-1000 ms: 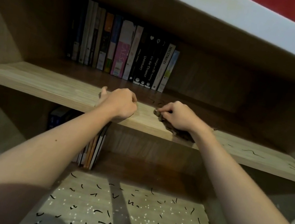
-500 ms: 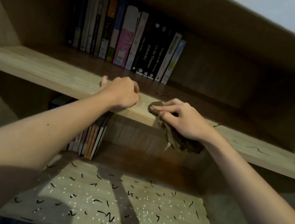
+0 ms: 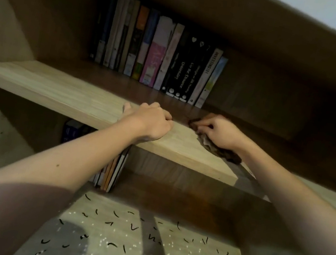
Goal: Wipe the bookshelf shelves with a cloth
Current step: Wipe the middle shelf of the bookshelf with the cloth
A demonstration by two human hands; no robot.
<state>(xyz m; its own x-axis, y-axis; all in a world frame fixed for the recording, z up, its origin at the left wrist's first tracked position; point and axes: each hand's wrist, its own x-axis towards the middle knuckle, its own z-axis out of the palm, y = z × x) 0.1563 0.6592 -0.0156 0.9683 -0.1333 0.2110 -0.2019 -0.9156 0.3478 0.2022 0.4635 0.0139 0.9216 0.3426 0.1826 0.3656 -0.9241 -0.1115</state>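
A light wooden shelf (image 3: 57, 89) of the bookshelf crosses the middle of the head view. My right hand (image 3: 220, 132) grips a dark brown cloth (image 3: 219, 151) and presses it onto the shelf near its front edge; most of the cloth is bunched under the palm and wrist. My left hand (image 3: 152, 122) rests on the shelf's front edge just left of it, with fingers curled and nothing seen in it. The two hands are about a hand's width apart.
A row of upright books (image 3: 157, 55) stands at the back of this shelf. More books (image 3: 109, 173) stand on the lower shelf (image 3: 141, 246), whose surface carries black squiggle marks and white specks. The bookshelf's left side panel (image 3: 2, 30) is close by.
My right hand has carried the cloth from hanging over the shelf's front edge back up onto the shelf top. The left hand has stayed in place. The camera has shifted.
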